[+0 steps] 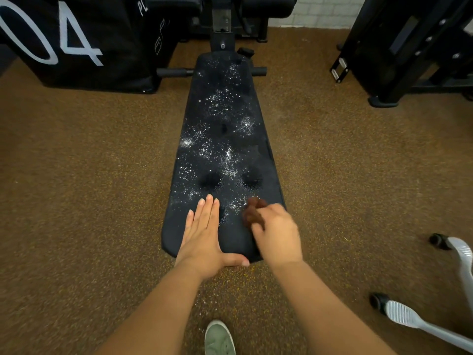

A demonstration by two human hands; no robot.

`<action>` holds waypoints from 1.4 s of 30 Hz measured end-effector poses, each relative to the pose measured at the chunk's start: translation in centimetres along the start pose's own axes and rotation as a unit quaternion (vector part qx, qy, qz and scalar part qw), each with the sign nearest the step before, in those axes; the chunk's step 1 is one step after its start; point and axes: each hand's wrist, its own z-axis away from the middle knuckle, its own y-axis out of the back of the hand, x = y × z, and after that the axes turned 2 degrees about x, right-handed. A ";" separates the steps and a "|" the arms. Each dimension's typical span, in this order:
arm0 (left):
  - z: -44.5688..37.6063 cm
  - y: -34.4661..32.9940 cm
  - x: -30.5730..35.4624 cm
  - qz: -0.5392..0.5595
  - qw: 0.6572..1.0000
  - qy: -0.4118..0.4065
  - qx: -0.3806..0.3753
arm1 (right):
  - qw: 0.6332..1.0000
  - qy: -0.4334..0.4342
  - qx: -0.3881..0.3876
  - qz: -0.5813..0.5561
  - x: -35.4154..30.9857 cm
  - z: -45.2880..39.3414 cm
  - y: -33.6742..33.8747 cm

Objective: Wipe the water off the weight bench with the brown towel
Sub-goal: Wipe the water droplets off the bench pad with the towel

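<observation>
Nearest, the right hand [277, 234] clutches the bunched towel [252, 213] on the bench's [220, 149] near end, left hand [204, 239] flat beside it, fingers straight, while droplets [220, 103] stretch straight ahead along the pad's length, away from both hands.

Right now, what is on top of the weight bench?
Water droplets speckle most of the weight bench. At its near end the left hand lies flat and the right hand grips a bunched brown towel. The pad beneath them is hidden.
</observation>
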 end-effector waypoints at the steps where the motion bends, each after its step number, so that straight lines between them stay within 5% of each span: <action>1: 0.0 0.0 0.0 0.001 1.000 -0.001 0.000 | 1.000 0.024 -0.016 -0.010 -0.8 0.8 -0.5; 6: 0.3 0.2 0.2 0.013 1.000 0.002 -0.004 | 0.984 0.116 -0.135 0.024 2.4 3.9 2.4; 12: 0.3 0.0 0.1 -0.001 1.000 0.000 0.005 | 0.998 -0.050 -0.010 0.021 2.6 0.2 3.2; 18: 0.0 -0.1 -0.4 0.025 1.000 -0.006 -0.008 | 0.998 -0.008 -0.056 -0.017 -3.1 0.8 -0.4; 21: 0.5 1.0 -1.1 0.038 0.998 -0.029 -0.033 | 0.982 -0.028 -0.143 -0.122 -2.4 0.3 1.1; 23: 1.7 1.9 -1.4 0.038 0.998 -0.044 -0.002 | 0.920 -0.107 -0.217 -0.308 -2.4 0.2 2.0; 25: 3.3 2.9 -0.1 0.073 0.995 -0.059 0.035 | 0.898 -0.148 -0.158 -0.382 -1.6 0.3 2.2; 27: 4.1 3.0 2.4 0.096 0.990 -0.099 0.041 | 0.964 -0.082 -0.010 -0.251 0.1 -0.3 1.8; 29: 3.6 1.6 4.3 0.072 0.989 -0.120 0.052 | 0.990 -0.008 0.077 -0.121 1.3 -1.1 0.8; 33: 1.1 -2.4 4.2 0.007 0.996 -0.053 0.076 | 0.993 0.031 0.106 -0.051 1.9 -1.8 -2.8; 42: 1.2 -2.8 1.0 0.035 0.981 -0.135 0.132 | 0.989 0.043 0.131 -0.057 2.5 -1.3 -3.5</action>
